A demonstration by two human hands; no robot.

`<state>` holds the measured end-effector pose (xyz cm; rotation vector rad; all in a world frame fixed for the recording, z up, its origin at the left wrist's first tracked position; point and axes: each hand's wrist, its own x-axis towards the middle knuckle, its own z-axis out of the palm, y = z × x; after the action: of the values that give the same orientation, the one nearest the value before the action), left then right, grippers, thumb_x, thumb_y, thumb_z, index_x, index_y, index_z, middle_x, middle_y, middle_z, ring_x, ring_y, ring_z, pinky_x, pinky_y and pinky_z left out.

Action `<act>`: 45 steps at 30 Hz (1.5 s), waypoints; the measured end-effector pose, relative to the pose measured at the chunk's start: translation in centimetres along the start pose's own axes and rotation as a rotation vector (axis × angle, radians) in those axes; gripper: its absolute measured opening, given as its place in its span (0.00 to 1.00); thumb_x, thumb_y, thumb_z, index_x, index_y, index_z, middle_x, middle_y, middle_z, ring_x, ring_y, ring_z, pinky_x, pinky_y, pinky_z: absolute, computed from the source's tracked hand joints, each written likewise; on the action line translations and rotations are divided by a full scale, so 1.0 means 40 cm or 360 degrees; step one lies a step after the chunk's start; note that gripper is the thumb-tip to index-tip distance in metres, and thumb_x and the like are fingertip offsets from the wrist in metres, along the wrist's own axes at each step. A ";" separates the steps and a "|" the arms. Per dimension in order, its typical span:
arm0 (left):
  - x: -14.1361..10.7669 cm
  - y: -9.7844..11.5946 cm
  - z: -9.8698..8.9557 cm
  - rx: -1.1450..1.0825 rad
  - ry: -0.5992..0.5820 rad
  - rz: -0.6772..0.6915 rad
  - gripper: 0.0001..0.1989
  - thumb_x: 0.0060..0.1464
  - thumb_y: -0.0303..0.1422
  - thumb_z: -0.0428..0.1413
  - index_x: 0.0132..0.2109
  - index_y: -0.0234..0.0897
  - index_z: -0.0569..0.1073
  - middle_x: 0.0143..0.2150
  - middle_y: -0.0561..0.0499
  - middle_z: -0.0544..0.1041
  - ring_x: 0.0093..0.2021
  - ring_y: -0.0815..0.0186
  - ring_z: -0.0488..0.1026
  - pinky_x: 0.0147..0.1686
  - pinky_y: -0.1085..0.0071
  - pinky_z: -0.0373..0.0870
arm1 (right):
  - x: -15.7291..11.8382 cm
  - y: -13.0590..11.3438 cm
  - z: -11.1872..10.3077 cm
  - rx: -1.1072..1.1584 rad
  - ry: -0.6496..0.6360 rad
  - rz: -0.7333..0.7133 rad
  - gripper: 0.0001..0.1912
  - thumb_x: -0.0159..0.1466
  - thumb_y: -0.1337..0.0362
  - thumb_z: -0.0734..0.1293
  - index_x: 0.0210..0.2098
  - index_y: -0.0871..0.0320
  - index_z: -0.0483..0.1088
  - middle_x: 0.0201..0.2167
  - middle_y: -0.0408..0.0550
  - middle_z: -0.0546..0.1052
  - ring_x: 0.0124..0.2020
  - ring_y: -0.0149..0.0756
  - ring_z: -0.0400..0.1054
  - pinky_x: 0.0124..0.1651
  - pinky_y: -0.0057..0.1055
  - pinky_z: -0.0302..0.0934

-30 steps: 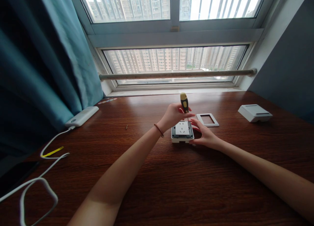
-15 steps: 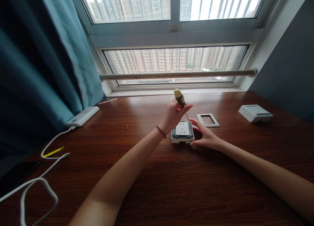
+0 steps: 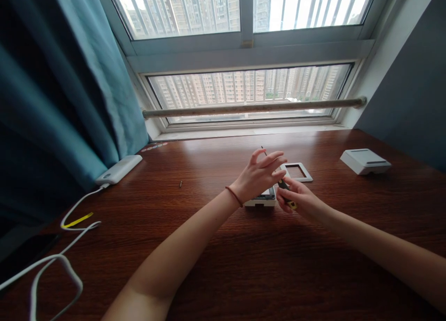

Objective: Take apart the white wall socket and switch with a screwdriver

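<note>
While our right hand (image 3: pixel 304 200) grips the black-and-yellow screwdriver (image 3: pixel 291 204), our left hand (image 3: pixel 257 176), fingers loosely spread, covers the white plastic socket box (image 3: pixel 260 203) on the surface (image 3: pixel 216 274), probably light, rigid, best held by its sides.

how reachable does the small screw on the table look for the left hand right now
Probably within reach: the small screw lies in the open to the left of the left hand, whose fingers look spread, and nothing visible blocks the way.

slanted black-yellow screwdriver (image 3: pixel 291 204), partly hidden white socket box (image 3: pixel 260 203), on table (image 3: pixel 244 265)
</note>
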<state>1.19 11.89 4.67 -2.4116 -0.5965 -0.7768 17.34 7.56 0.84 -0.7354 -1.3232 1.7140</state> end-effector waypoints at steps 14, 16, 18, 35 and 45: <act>-0.051 -0.103 0.075 -0.1387 -0.0711 -0.0668 0.07 0.50 0.30 0.56 0.37 0.41 0.77 0.46 0.48 0.71 0.50 0.61 0.66 0.54 0.63 0.57 | 0.024 0.036 -0.049 0.0176 0.0445 0.0148 0.12 0.54 0.60 0.67 0.27 0.58 0.59 0.15 0.36 0.63 0.15 0.24 0.57 0.16 0.22 0.47; -0.053 -0.101 0.079 -0.1382 -0.0738 -0.0667 0.07 0.50 0.31 0.56 0.37 0.42 0.78 0.46 0.48 0.72 0.51 0.61 0.65 0.56 0.63 0.55 | 0.024 0.036 -0.049 0.0182 0.0449 0.0159 0.12 0.54 0.60 0.67 0.27 0.58 0.59 0.15 0.35 0.63 0.14 0.24 0.58 0.16 0.21 0.48; -0.054 -0.100 0.079 -0.1395 -0.0744 -0.0666 0.07 0.50 0.31 0.56 0.37 0.42 0.78 0.46 0.49 0.72 0.50 0.61 0.66 0.56 0.63 0.55 | 0.023 0.037 -0.050 0.0166 0.0447 0.0177 0.12 0.54 0.59 0.67 0.28 0.58 0.59 0.15 0.35 0.64 0.14 0.24 0.58 0.16 0.21 0.49; -0.010 -0.050 0.035 -0.0964 -0.0810 -0.0829 0.04 0.42 0.37 0.62 0.25 0.43 0.77 0.43 0.54 0.74 0.52 0.55 0.61 0.54 0.47 0.46 | 0.025 0.051 -0.056 -0.0073 0.0348 0.0180 0.14 0.53 0.60 0.69 0.33 0.59 0.62 0.22 0.42 0.74 0.18 0.28 0.68 0.17 0.21 0.58; -0.007 -0.044 0.028 -0.0925 -0.0793 -0.0765 0.04 0.44 0.34 0.60 0.25 0.40 0.76 0.42 0.53 0.74 0.50 0.57 0.61 0.53 0.47 0.46 | 0.028 0.051 -0.057 -0.0093 0.0339 0.0158 0.14 0.53 0.60 0.69 0.32 0.60 0.62 0.22 0.43 0.75 0.18 0.28 0.68 0.17 0.21 0.58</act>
<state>0.47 13.83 4.34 -3.0782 -1.3375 -0.5759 18.17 9.43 -1.72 -1.0028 -1.2110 1.6282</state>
